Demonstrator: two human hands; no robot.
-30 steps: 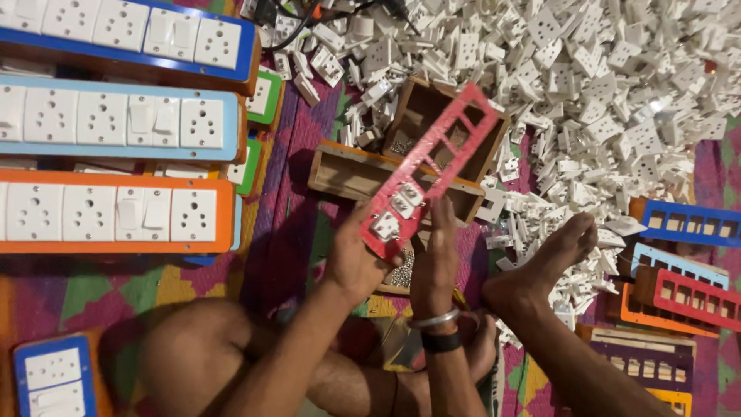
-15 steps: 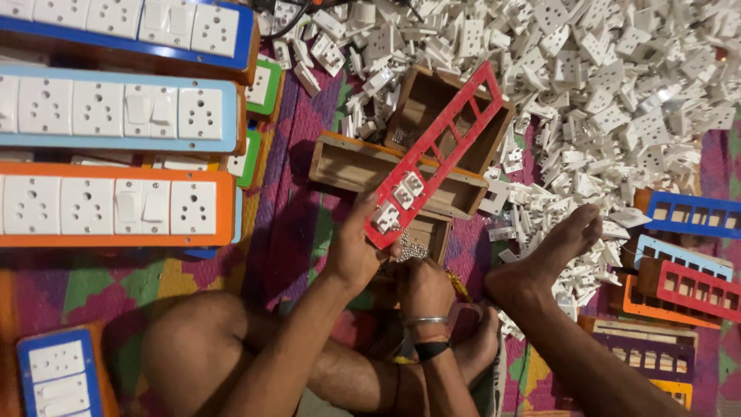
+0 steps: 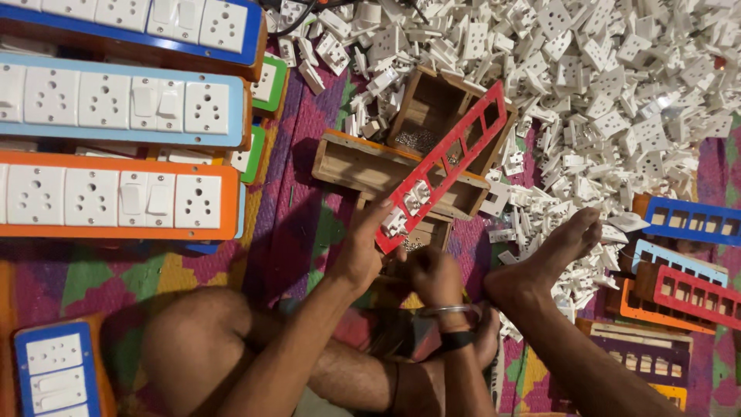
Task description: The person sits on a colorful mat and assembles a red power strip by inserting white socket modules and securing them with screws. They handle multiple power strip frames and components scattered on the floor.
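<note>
Near the middle of the frame, the left hand holds up a long red frame by its low end, with the fingers closed around the edge. This red frame has a row of windows, and it leans up toward the upper right. Two small white socket pieces sit in its lowest windows. Just to the right, the right hand is curled into a loose fist below the frame's low end; I cannot tell what is in it. Behind the frame are open wooden boxes, and one of them has tiny silver screws inside. Across the top right of the frame lies a big pile of white socket parts. At the left side are finished boards, one blue and one orange, each full of white sockets. A bare foot rests at the lower right, touching the pile. More empty colored frames are stacked at the right edge.
</note>
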